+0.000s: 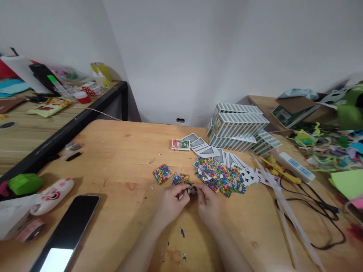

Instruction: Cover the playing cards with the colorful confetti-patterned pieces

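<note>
Black-and-white piece [192,190] is partly hidden between pinching hands [172,204] [209,206].

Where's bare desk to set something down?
Widest: between the phone and left hand, up the desk to its far edge left of the red card box. Smaller: right of the right hand, below the patterned cards, short of the plastic strips. Crowded: right side, with striped boxes and black cord.

Arrangement on the table [127,151], clock face centred on the card pack [180,145], twelve towards the wall [170,64]: stacked boxes [241,124], between two and three o'clock; power strip [296,166], three; card pile [221,175], four, touching the fanned cards [208,149]; separate cards [162,173], six and seven; phone [68,230], eight.
</note>
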The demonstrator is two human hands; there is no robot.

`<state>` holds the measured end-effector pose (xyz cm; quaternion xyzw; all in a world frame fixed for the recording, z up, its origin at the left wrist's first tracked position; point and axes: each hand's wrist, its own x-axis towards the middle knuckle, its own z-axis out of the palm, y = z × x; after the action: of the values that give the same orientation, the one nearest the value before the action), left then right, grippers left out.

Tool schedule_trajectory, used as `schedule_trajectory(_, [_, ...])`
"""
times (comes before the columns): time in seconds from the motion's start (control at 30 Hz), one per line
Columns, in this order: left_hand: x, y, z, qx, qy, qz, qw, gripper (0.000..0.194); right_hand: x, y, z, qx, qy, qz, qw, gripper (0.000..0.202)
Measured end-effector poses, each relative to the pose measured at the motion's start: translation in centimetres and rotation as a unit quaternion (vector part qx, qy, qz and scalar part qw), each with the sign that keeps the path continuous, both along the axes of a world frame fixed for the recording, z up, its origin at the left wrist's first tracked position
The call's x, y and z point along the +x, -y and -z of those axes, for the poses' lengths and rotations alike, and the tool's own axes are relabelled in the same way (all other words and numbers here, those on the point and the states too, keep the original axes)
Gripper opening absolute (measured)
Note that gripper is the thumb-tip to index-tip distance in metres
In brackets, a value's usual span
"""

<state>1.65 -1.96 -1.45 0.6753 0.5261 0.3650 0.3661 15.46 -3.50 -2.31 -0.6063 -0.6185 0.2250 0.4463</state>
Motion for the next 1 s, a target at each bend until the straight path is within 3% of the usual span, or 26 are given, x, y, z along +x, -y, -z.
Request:
schedule_trajectory(0.23, [-0.2,-0.2,-0.6,-0.05,0.02,0.027,0.998,0.028,0.0,0.0,-0.1,-0.008,-0.004,-0.002,1.0,0.024])
schedule_trajectory(0.77, [-1.5,-0.6,-1.4,-0.061,-0.018,0.115,0.991,0.04,0.1,-0.1,0.2,-0.027,-0.012,0.008,1.0,0.024])
schedule_trajectory(1.0, [-1.4,-0.4,-1.4,-0.026,-0.002,0.083,0.996,0.033,0.3,-0.3,0.2,-0.027,-0.027,-0.006,0.999,0.022])
